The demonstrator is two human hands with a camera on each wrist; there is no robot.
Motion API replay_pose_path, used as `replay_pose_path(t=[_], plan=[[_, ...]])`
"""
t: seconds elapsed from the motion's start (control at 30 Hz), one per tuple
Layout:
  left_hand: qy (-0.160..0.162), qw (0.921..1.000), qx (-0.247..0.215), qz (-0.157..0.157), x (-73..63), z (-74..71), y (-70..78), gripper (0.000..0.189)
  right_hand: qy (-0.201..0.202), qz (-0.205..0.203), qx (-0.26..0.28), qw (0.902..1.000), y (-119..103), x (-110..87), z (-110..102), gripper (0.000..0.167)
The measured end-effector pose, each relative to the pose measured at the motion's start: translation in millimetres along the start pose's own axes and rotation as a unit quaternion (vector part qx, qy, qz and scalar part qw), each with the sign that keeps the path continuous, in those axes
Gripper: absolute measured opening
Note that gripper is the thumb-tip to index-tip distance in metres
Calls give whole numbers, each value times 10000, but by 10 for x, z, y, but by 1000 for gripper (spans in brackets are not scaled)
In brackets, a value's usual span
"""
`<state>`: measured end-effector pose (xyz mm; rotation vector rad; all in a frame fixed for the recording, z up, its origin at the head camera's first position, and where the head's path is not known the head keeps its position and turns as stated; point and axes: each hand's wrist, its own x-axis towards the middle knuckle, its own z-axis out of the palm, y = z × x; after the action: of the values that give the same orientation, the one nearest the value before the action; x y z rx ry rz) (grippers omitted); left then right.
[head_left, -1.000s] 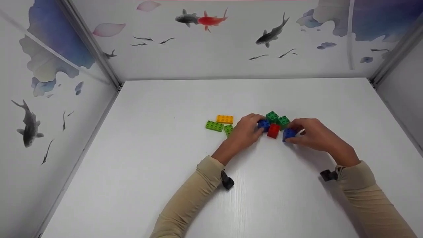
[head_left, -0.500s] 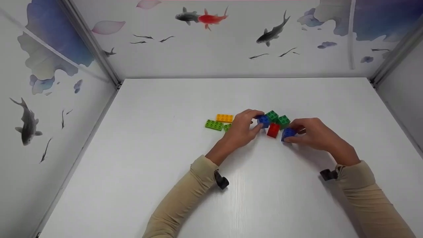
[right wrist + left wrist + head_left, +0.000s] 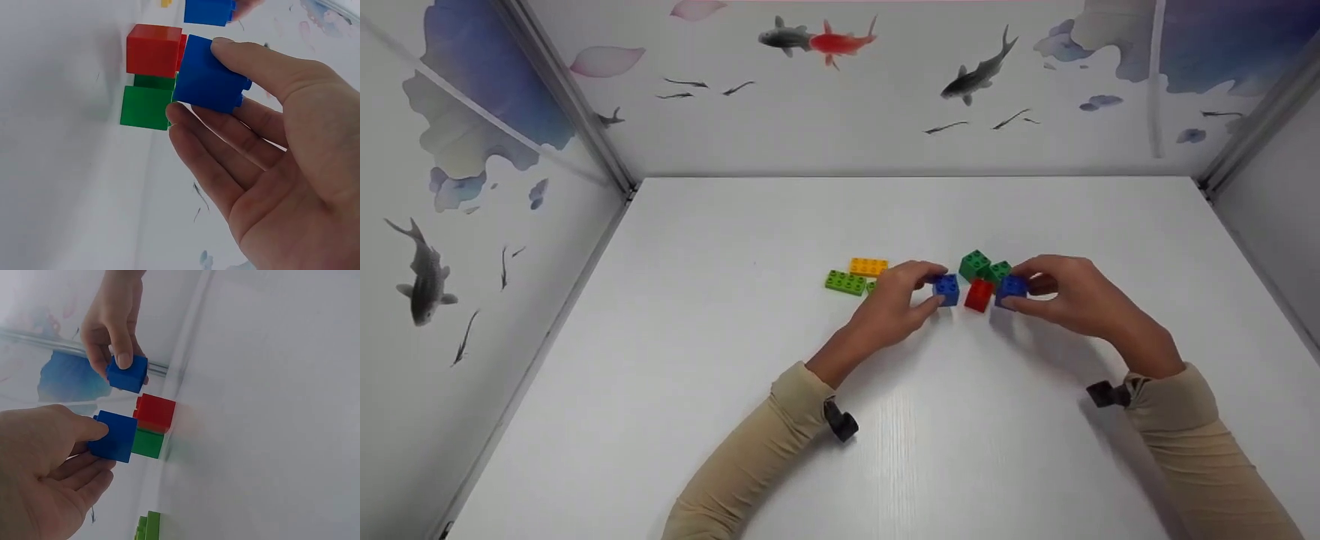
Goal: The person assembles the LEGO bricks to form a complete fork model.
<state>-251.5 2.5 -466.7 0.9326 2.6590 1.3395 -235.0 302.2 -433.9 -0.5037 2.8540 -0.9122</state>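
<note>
My left hand [image 3: 889,304] pinches a blue toy brick [image 3: 114,436] between thumb and fingers, just left of the red brick [image 3: 979,295]. On the other side, my right hand [image 3: 1072,296] grips a second blue brick [image 3: 207,74] the same way. Both blue bricks are raised off the table, studs up, as the wrist views show. Between them the red brick stands on the table, and two green bricks [image 3: 975,265] sit behind it. The right-hand brick partly covers the nearer green one in the head view.
Left of my left hand lie a yellow-orange brick [image 3: 869,267] and a light green brick [image 3: 845,283], both long and flat. Another light green brick [image 3: 871,286] is mostly hidden behind that hand. Printed walls [image 3: 885,142] border the white table [image 3: 720,322].
My left hand has drawn its blue brick left, away from the green and red bricks. My right hand has lifted its blue brick off the table, slightly up and away from me.
</note>
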Motion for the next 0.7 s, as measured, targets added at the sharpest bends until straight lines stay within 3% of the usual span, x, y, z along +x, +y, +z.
replay_pose_path(t=[0.13,0.4,0.7], plan=[[-184,9997,-99,-100,-91,-33,-27,43,218,-327,165,9991,-70,-6,30,46],[-382,9991,-119,-166,-223,-52,-69,44,516,-1389,301,9885,-172,34,145,47],[-680,9976,-151,-59,-314,-62,-127,44,443,-1660,332,9846,-289,41,224,47]])
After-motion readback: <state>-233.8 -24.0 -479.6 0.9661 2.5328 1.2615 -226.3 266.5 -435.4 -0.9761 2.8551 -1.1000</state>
